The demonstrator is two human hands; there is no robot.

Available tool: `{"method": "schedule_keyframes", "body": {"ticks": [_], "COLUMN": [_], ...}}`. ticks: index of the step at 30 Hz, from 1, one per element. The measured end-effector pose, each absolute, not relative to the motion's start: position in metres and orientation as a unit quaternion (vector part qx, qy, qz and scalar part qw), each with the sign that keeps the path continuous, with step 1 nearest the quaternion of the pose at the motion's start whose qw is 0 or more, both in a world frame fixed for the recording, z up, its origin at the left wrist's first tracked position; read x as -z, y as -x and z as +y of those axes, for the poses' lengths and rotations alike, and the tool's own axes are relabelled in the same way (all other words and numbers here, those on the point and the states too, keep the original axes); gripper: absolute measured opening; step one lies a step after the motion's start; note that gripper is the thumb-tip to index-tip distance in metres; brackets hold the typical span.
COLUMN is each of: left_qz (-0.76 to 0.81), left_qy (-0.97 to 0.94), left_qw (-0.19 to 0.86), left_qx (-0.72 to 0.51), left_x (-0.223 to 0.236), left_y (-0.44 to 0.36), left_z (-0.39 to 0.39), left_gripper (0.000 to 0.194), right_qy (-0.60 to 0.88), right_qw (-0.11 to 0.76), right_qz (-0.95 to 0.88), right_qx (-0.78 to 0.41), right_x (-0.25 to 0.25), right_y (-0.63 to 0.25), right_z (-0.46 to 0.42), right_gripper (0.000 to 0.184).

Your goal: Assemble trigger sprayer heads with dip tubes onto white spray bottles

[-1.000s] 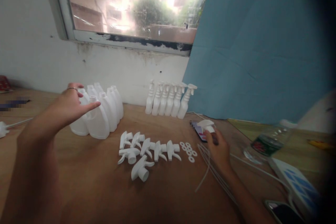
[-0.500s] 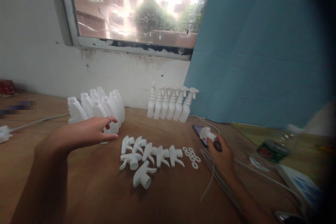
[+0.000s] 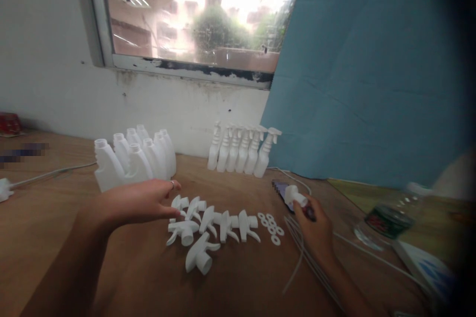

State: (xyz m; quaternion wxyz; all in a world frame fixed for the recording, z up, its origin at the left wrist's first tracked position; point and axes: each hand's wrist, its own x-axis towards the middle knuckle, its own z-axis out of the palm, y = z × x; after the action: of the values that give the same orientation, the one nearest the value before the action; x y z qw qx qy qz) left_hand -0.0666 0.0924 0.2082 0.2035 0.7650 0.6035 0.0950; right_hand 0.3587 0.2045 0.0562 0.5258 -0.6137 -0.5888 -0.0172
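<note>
My left hand [image 3: 158, 199] is open, thumb and fingers apart, at the left end of a group of white trigger spray heads [image 3: 210, 220] lying on the wooden table. Its fingertips overlap the leftmost spray head [image 3: 180, 203]; whether they touch it I cannot tell. My right hand [image 3: 314, 218] is closed around another white spray head [image 3: 293, 194], held above a phone [image 3: 279, 189]. Between the group and my right hand lie several flat white washers [image 3: 270, 224]. Thin white tubes [image 3: 297, 242] run beside and under my right forearm.
Open white bottles [image 3: 107, 166] stand at the left behind my left hand. A row of bottles with spray heads fitted [image 3: 238, 153] stands by the wall. At the right are a clear drink bottle [image 3: 390, 218], a white box [image 3: 420, 262] and a cable. A blue curtain [image 3: 353, 69] hangs behind.
My left hand has moved right and down, from beside the open bottles to the spray heads. My right hand stays at about the same place with the spray head, which has turned slightly.
</note>
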Motion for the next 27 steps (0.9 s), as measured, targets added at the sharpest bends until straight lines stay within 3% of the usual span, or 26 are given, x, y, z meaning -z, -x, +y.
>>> {"method": "schedule_keyframes", "body": {"ticks": [6, 12, 15, 17, 19, 22, 27], "left_qz": [0.511, 0.397, 0.377, 0.358, 0.354, 0.391, 0.378], "left_qy": [-0.82, -0.851, -0.764, -0.664, -0.594, -0.534, -0.435], "left_qw": [0.232, 0.236, 0.412, 0.586, 0.653, 0.614, 0.593], "left_qx": [-0.117, -0.248, -0.323, -0.296, -0.308, -0.429, -0.563], "left_x": [-0.196, -0.171, -0.13, -0.096, -0.068, -0.048, -0.06], "left_y": [0.05, -0.009, -0.047, -0.062, -0.065, -0.056, -0.049], "left_z": [0.096, 0.104, 0.101, 0.098, 0.097, 0.104, 0.115], "left_gripper": [0.035, 0.042, 0.025, 0.034, 0.042, 0.049, 0.045], "right_qy": [0.591, 0.539, 0.493, 0.472, 0.462, 0.447, 0.417], "right_qw": [0.53, 0.553, 0.568, 0.562, 0.551, 0.534, 0.512], "right_qz": [-0.609, -0.63, -0.64, -0.649, -0.657, -0.669, -0.686], "right_qx": [0.007, -0.08, -0.154, -0.2, -0.228, -0.259, -0.305], "right_x": [-0.057, -0.06, -0.064, -0.067, -0.07, -0.074, -0.086], "right_y": [-0.35, -0.323, -0.302, -0.288, -0.277, -0.265, -0.244], "right_z": [0.2, 0.182, 0.164, 0.15, 0.139, 0.13, 0.122], "right_gripper": [0.04, 0.033, 0.031, 0.026, 0.022, 0.027, 0.027]}}
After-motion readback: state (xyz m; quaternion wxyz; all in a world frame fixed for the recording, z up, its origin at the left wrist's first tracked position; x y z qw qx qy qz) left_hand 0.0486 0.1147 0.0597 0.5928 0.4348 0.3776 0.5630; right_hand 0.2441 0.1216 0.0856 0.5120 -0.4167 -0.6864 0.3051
